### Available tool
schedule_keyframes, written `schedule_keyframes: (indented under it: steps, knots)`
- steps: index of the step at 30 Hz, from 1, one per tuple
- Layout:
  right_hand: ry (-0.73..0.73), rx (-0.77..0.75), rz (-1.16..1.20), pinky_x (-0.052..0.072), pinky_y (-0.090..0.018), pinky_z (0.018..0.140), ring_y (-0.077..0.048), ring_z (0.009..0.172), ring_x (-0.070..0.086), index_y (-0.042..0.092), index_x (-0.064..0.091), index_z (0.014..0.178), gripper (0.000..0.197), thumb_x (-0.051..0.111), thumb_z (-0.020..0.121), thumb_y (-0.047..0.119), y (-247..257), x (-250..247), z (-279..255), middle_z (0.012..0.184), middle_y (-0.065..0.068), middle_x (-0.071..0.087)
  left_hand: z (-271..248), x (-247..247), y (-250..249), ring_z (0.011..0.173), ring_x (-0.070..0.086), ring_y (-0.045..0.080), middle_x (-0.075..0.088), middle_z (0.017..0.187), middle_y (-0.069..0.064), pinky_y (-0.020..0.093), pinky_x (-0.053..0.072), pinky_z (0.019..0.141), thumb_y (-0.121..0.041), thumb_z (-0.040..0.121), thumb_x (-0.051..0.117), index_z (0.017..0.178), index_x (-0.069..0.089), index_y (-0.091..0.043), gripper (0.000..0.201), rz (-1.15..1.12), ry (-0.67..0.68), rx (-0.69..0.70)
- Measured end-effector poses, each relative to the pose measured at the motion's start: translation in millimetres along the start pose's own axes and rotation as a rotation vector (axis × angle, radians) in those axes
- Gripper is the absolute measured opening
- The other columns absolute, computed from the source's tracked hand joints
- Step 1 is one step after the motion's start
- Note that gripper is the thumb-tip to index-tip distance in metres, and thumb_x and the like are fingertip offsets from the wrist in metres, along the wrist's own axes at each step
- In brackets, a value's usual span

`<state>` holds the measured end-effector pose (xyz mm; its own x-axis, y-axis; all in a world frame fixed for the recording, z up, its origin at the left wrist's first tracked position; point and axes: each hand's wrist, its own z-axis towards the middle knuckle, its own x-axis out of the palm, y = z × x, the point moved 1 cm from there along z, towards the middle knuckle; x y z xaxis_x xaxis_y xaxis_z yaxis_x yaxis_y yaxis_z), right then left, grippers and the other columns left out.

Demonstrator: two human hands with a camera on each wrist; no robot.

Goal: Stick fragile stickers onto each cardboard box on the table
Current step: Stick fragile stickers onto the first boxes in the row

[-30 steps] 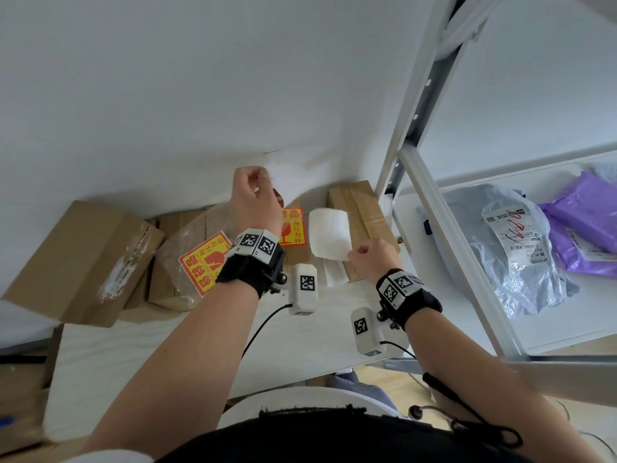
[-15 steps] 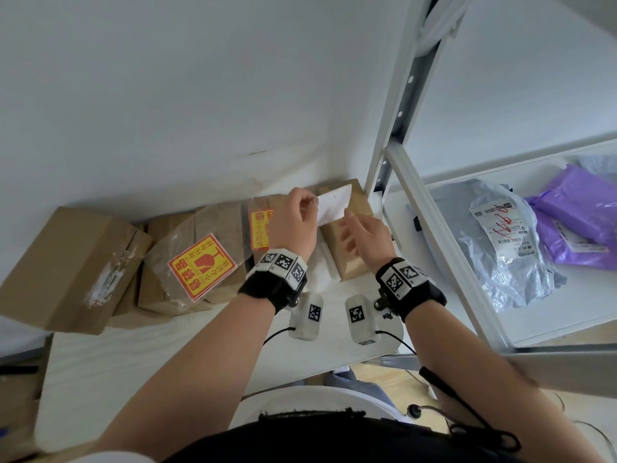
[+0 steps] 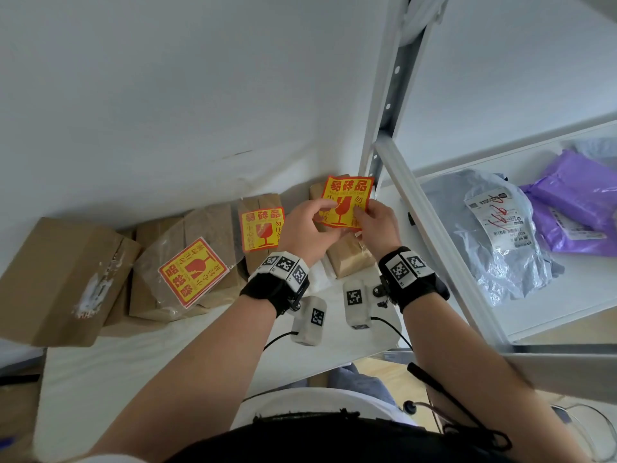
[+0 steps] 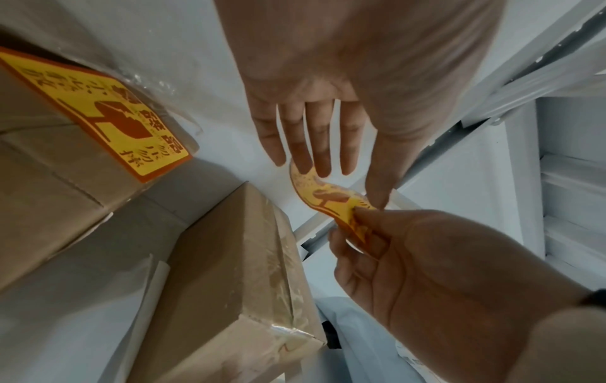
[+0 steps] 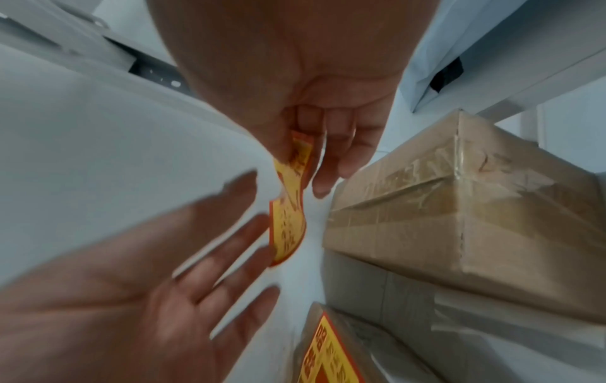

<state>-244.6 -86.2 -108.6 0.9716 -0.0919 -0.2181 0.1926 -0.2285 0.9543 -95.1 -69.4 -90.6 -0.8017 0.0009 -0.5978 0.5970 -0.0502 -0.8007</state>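
Note:
A yellow and red fragile sticker (image 3: 345, 202) (image 4: 331, 199) (image 5: 287, 228) hangs in the air, curved, printed face toward me. My left hand (image 3: 325, 212) (image 4: 347, 189) holds its left edge between the thumb and straight fingers. My right hand (image 3: 362, 215) (image 5: 305, 165) pinches the right edge. Just below sits a plain taped cardboard box (image 3: 347, 259) (image 4: 236, 272) (image 5: 459, 207) with no sticker. To its left, a narrow box (image 3: 257, 208) and a plastic-wrapped box (image 3: 207, 228) each carry a fragile sticker. A large plain box (image 3: 56, 279) lies at far left.
The boxes line the wall on a white table (image 3: 167, 362). A white metal shelf post (image 3: 387, 95) and rail (image 3: 444, 248) stand just right of my hands. On the shelf lie a grey mail bag (image 3: 494, 235) and purple bags (image 3: 574, 208).
A second ago my hands were apart, the right one on white backing paper. They came together, and now both hold the sticker, its printed face toward me, over the rightmost box.

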Motion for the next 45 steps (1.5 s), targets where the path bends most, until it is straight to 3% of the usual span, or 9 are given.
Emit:
schedule_keyframes:
  steps: [7, 13, 17, 22, 26, 29, 35, 42, 45]
  knots:
    - [0.118, 0.101, 0.039, 0.045, -0.019, 0.049, -0.014, 0.065, 0.060, 0.005, 0.066, 0.093, 0.020, 0.046, 0.095, 0.006, 1.9, -6.2, 10.3, 0.077, -0.004, 0.066, 23.7, -3.7, 16.0, 0.086, 0.067, 0.015, 0.068, 0.103, -0.006, 0.033, 0.059, 0.077, -0.023, 0.090, 0.069, 0.110, 0.071, -0.023, 0.020, -0.030, 0.065, -0.153]
    - [-0.052, 0.086, -0.191, 0.060, -0.046, 0.070, -0.028, 0.078, 0.069, 0.011, 0.066, 0.091, 0.016, 0.052, 0.091, 0.019, -18.3, -1.5, 25.0, 0.081, -0.007, 0.071, 42.9, 6.6, 15.7, 0.079, 0.074, 0.018, 0.073, 0.093, 0.010, 0.034, 0.063, 0.066, -0.005, 0.087, 0.072, 0.100, 0.069, -0.014, 0.017, -0.224, 0.048, -0.280]
    - [-0.202, 0.186, -0.086, 0.060, -0.035, 0.072, -0.015, 0.084, 0.069, 0.019, 0.052, 0.128, 0.035, 0.061, 0.094, 0.022, -21.9, -4.1, 29.5, 0.098, -0.001, 0.068, 48.2, 18.8, 18.3, 0.075, 0.074, 0.017, 0.073, 0.090, 0.007, 0.034, 0.063, 0.064, -0.007, 0.087, 0.072, 0.107, 0.060, -0.016, 0.025, -0.258, 0.018, -0.358]
    - [-0.281, 0.147, -0.280, 0.037, -0.008, 0.053, -0.005, 0.076, 0.059, 0.012, 0.063, 0.116, 0.026, 0.057, 0.097, 0.030, -26.3, -4.5, 35.5, 0.098, 0.004, 0.065, 47.6, 32.9, 28.3, 0.072, 0.074, 0.015, 0.074, 0.093, 0.003, 0.036, 0.063, 0.069, -0.015, 0.088, 0.072, 0.142, 0.040, -0.014, 0.064, -0.265, -0.003, -0.447]
    - [-0.307, 0.090, -0.433, 0.034, -0.018, 0.052, -0.012, 0.074, 0.057, 0.013, 0.066, 0.105, 0.024, 0.052, 0.099, 0.032, -32.0, -1.3, 39.6, 0.090, 0.002, 0.067, 48.9, 38.1, 32.6, 0.066, 0.074, 0.018, 0.075, 0.091, 0.010, 0.040, 0.063, 0.065, -0.017, 0.092, 0.069, 0.103, 0.067, -0.008, 0.015, -0.336, -0.025, -0.515]
    - [-0.295, 0.028, -0.544, 0.036, -0.025, 0.061, -0.016, 0.073, 0.054, 0.012, 0.065, 0.097, 0.022, 0.052, 0.099, 0.030, -36.1, 1.2, 41.9, 0.087, 0.000, 0.064, 52.5, 39.6, 38.6, 0.064, 0.074, 0.020, 0.074, 0.083, 0.006, 0.041, 0.063, 0.061, -0.019, 0.093, 0.067, 0.083, 0.066, -0.015, 0.011, -0.316, -0.059, -0.546]
    - [-0.242, 0.016, -0.593, 0.040, -0.030, 0.066, -0.024, 0.082, 0.058, 0.011, 0.062, 0.101, 0.020, 0.048, 0.101, 0.025, -40.4, 5.4, 49.1, 0.090, -0.001, 0.061, 59.2, 43.8, 41.3, 0.059, 0.071, 0.018, 0.071, 0.082, 0.008, 0.025, 0.055, 0.045, -0.026, 0.097, 0.060, 0.084, 0.060, -0.014, 0.018, -0.115, -0.039, -0.440]
    - [-0.211, 0.031, -0.686, 0.041, -0.032, 0.068, -0.027, 0.090, 0.060, 0.012, 0.060, 0.109, 0.021, 0.043, 0.102, 0.022, -45.9, 8.6, 50.6, 0.106, -0.004, 0.064, 63.1, 46.0, 43.6, 0.066, 0.071, 0.019, 0.069, 0.092, 0.008, 0.031, 0.059, 0.050, -0.021, 0.094, 0.064, 0.091, 0.060, -0.012, 0.011, -0.108, -0.048, -0.444]
    - [-0.220, 0.035, -0.670, 0.045, -0.034, 0.068, -0.026, 0.089, 0.061, 0.013, 0.059, 0.109, 0.020, 0.042, 0.102, 0.022, -47.5, 6.9, 52.6, 0.104, -0.004, 0.064, 65.0, 48.1, 46.0, 0.071, 0.070, 0.021, 0.067, 0.085, 0.001, 0.041, 0.060, 0.064, -0.027, 0.094, 0.063, 0.086, 0.059, -0.018, 0.013, -0.025, -0.039, -0.412]
